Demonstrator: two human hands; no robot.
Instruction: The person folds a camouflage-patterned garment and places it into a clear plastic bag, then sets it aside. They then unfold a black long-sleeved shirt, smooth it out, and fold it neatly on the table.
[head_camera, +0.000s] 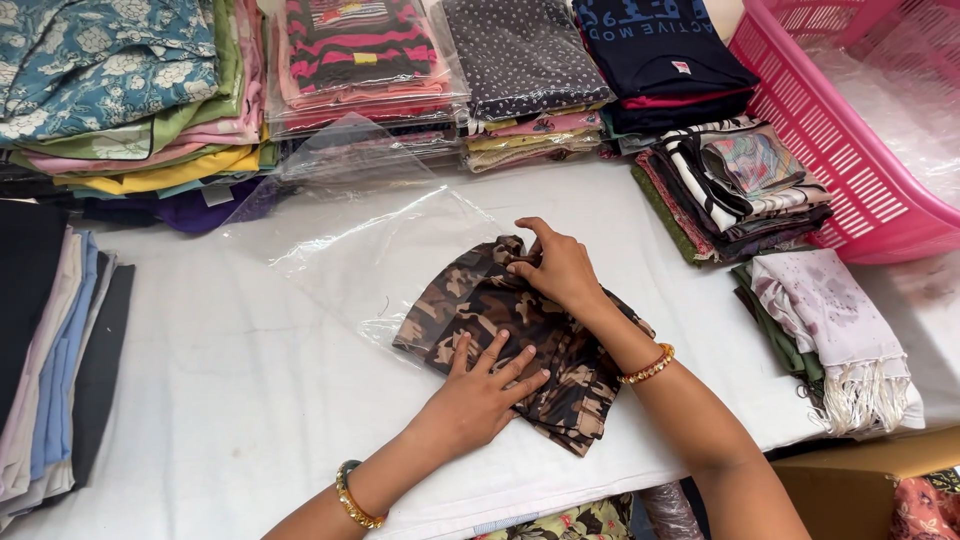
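A folded camouflage garment (500, 315) in brown, tan and black lies on the white table (240, 400), its upper left end pushed into the mouth of a clear plastic bag (380, 250). My left hand (480, 385) rests flat with fingers spread on the near part of the garment. At the garment's far edge, my right hand (560, 265) pinches the cloth by the bag's opening. Both wrists wear gold bangles.
Stacks of folded clothes line the back (130, 110) and the left edge (50, 350). A pink plastic basket (850, 150) stands at the right, with folded patterned cloths (740, 185) and a fringed white scarf (840, 330) beside it. A cardboard box (860, 480) sits low right.
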